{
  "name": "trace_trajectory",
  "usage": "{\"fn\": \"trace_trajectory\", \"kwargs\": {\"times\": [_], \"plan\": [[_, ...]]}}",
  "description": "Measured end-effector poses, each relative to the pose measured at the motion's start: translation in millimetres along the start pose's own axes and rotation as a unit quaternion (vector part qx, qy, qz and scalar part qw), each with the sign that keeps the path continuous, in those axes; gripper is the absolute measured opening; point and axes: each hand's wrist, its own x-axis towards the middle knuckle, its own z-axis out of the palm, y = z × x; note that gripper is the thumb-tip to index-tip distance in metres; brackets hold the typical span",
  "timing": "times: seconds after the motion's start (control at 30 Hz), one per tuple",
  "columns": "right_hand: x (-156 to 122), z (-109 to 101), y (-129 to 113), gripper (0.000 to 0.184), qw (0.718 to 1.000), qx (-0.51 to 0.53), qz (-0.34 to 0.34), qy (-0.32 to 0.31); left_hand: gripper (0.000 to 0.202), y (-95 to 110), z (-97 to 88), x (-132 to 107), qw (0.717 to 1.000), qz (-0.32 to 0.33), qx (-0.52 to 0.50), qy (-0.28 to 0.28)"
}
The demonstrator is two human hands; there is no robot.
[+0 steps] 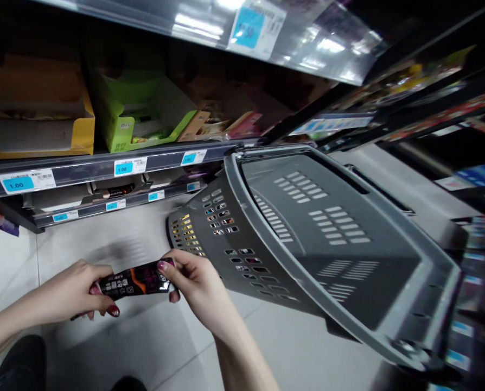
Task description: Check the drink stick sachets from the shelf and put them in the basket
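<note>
Both my hands hold one dark snack bar wrapper [133, 280] with orange and white print, stretched level between them above the floor. My left hand [74, 290] pinches its left end, fingers curled. My right hand [193, 282] pinches the right end between thumb and fingertips. A grey plastic shopping basket [267, 271] hangs tilted just right of my right hand, seemingly on my right forearm; its inside looks empty.
Store shelves [104, 165] with blue price tags run across the top left, holding a yellow carton [39, 108] and a green carton [140, 114]. More stocked shelves [450, 119] stand at the right. Pale tiled floor [124, 336] lies below. A dark shoe [18, 364] shows bottom left.
</note>
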Motion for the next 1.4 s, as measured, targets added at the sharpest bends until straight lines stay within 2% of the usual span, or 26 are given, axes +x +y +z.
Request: {"fn": "trace_trajectory", "kwargs": {"times": [0.1, 0.2, 0.27, 0.33, 0.4, 0.47, 0.5, 0.57, 0.63, 0.7, 0.73, 0.83, 0.9, 1.0, 1.1, 1.17, 1.23, 1.33, 1.4], "plan": [[0, 0, 1, 0.028, 1.000, -0.010, -0.023, -0.008, 0.025, -9, 6.3, 5, 0.999, -0.017, -0.024, 0.028], [-1, 9, 1, 0.016, 0.999, 0.011, -0.045, -0.020, 0.039, -14, 13.4, 8, 0.992, -0.018, 0.067, 0.102], [0, 17, 2, 0.026, 0.999, 0.037, -0.031, -0.023, 0.038, -15, 15.5, 7, 0.987, -0.015, 0.103, 0.121], [2, 21, 3, 0.028, 0.997, 0.071, -0.001, -0.025, 0.027, -16, 14.0, 5, 0.995, -0.021, 0.045, 0.089], [7, 19, 8, 0.023, 0.995, 0.100, 0.012, -0.024, 0.011, -17, 9.2, 3, 0.998, -0.015, -0.053, 0.025], [15, 15, 17, 0.024, 0.992, 0.122, 0.001, -0.028, 0.013, -17, 3.4, 1, 0.994, 0.003, -0.112, -0.012], [20, 14, 24, 0.024, 0.990, 0.136, -0.009, -0.032, 0.018, -16, 1.0, 0, 0.993, 0.011, -0.118, 0.000], [30, 15, 42, 0.025, 0.977, 0.205, -0.023, -0.044, 0.024, -12, -1.5, -3, 0.991, 0.018, -0.108, 0.078], [39, 22, 59, 0.031, 0.953, 0.297, -0.027, -0.053, 0.030, -7, -0.1, -11, 0.976, 0.051, -0.074, 0.199], [42, 34, 71, 0.041, 0.929, 0.364, -0.028, -0.054, 0.036, -1, 3.7, -23, 0.943, 0.125, 0.009, 0.308], [41, 39, 73, 0.044, 0.923, 0.380, -0.029, -0.054, 0.040, 2, 5.7, -29, 0.922, 0.166, 0.068, 0.343], [35, 48, 68, 0.045, 0.910, 0.408, -0.045, -0.066, 0.042, 9, 7.9, -44, 0.854, 0.231, 0.240, 0.401], [31, 47, 60, 0.043, 0.903, 0.419, -0.057, -0.080, 0.035, 11, 5.9, -46, 0.835, 0.243, 0.289, 0.400], [29, 44, 55, 0.049, 0.894, 0.435, -0.059, -0.090, 0.038, 5, 3.2, -42, 0.832, 0.275, 0.301, 0.375], [26, 44, 53, 0.071, 0.875, 0.474, -0.056, -0.083, 0.052, -7, 6.4, -33, 0.807, 0.374, 0.295, 0.349], [21, 46, 49, 0.075, 0.865, 0.493, -0.059, -0.071, 0.053, -14, 10.8, -27, 0.793, 0.424, 0.286, 0.332], [17, 47, 42, 0.058, 0.868, 0.491, -0.054, -0.048, 0.050, -17, 14.4, -23, 0.801, 0.424, 0.268, 0.325], [11, 43, 33, 0.033, 0.888, 0.458, -0.038, 0.011, 0.051, -14, 13.4, -19, 0.821, 0.405, 0.231, 0.330], [9, 39, 30, 0.032, 0.898, 0.434, -0.042, 0.048, 0.061, -10, 8.4, -18, 0.859, 0.347, 0.189, 0.326]]}}
